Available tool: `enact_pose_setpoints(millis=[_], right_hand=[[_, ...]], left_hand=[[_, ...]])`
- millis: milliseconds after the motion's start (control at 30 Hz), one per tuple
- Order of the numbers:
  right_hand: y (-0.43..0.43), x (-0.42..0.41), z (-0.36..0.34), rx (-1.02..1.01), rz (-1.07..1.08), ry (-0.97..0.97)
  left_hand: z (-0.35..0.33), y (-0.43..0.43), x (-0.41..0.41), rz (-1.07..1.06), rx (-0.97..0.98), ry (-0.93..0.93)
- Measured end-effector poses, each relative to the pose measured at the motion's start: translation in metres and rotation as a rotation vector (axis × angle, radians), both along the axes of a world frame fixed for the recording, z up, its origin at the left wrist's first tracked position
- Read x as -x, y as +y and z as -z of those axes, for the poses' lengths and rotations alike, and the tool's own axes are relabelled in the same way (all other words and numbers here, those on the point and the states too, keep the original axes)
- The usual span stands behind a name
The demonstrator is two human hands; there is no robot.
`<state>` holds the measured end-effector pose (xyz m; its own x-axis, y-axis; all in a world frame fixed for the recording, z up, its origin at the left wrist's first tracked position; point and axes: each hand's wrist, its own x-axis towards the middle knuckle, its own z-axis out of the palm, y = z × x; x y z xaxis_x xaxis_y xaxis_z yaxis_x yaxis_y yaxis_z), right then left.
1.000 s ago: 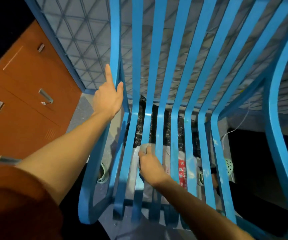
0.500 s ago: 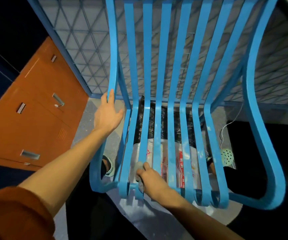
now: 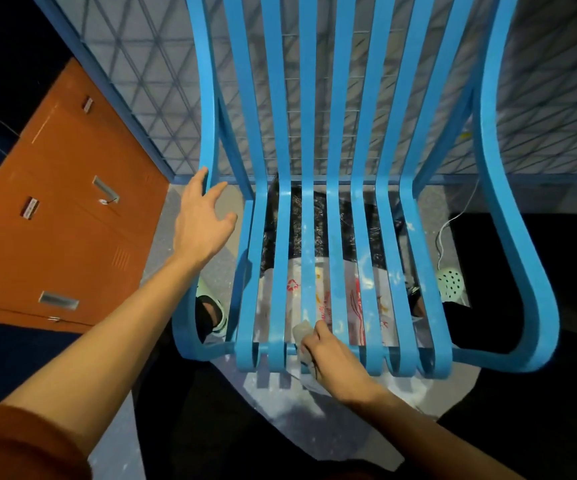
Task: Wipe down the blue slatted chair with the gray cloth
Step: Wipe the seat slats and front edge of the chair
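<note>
The blue slatted chair fills the middle of the head view, its seat slats speckled with pale marks. My right hand holds the gray cloth against a middle slat at the seat's front edge; most of the cloth is hidden under the hand. My left hand is spread, with fingertips at the chair's left side rail where the back meets the seat.
An orange cabinet with metal handles stands to the left. Behind the chair runs a wire mesh panel in a blue frame. Under the seat lie plastic bags, a shoe, a white cable and a pale green perforated object.
My right hand slid the cloth toward the seat's front edge and one slat to the right. My left hand came down the left rail and loosened its grasp.
</note>
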<state>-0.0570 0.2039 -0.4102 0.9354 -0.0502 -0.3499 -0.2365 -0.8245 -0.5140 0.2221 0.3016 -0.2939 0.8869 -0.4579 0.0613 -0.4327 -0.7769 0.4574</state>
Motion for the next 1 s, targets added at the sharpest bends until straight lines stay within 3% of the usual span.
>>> enact_pose_setpoints(millis=[67, 200, 333, 467, 533, 733, 867, 1000], right_hand=[[-0.004, -0.007, 0.000, 0.041, -0.006, -0.077], [-0.029, -0.052, 0.003, 0.018, 0.253, -0.100], [-0.044, -0.073, -0.023, -0.049, 0.362, -0.206], [-0.032, -0.038, -0.023, -0.001, 0.225, -0.231], [-0.013, -0.011, -0.008, -0.075, 0.147, -0.173], [0.009, -0.002, 0.010, -0.008, 0.210, -0.049], [0.001, -0.017, 0.007, -0.011, 0.180, -0.092], [-0.006, -0.038, 0.010, -0.015, 0.119, -0.119]], left_hand=[[0.000, -0.001, -0.001, 0.016, -0.012, -0.004], [0.000, -0.001, -0.001, 0.020, -0.014, -0.004], [-0.002, 0.000, 0.002, 0.030, -0.021, -0.001], [-0.004, 0.000, 0.001, 0.046, -0.018, -0.019], [-0.002, 0.001, 0.000, 0.058, -0.015, -0.046], [0.008, 0.000, 0.006, 0.261, -0.056, -0.203], [0.028, -0.013, 0.053, 0.245, 0.091, 0.060], [0.089, -0.004, 0.090, 0.139, 0.068, 0.284]])
